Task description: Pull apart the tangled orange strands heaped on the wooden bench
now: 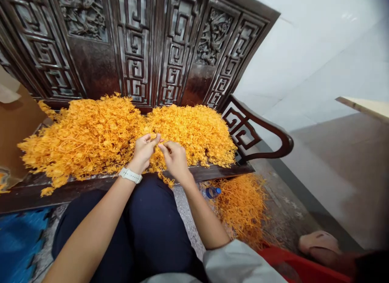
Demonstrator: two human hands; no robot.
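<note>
L hand (145,150) and R hand (175,155) nearly meet, each w/ thumb and fingertips pinched; item between, can't tell. I see orange flowers (191,131) piled on dark bench (209,172), far side.

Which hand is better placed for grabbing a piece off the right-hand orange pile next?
Right, I'd say. The right hand is directly in front of the right-hand pile; the left hand is nearer the left-hand pile. Both have fingers pinched, so it may need freeing first.

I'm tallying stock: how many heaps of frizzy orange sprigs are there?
3: a left heap and adjoining right heap on the dark carved wooden bench, plus a floor heap. Others may be hidden.
</note>
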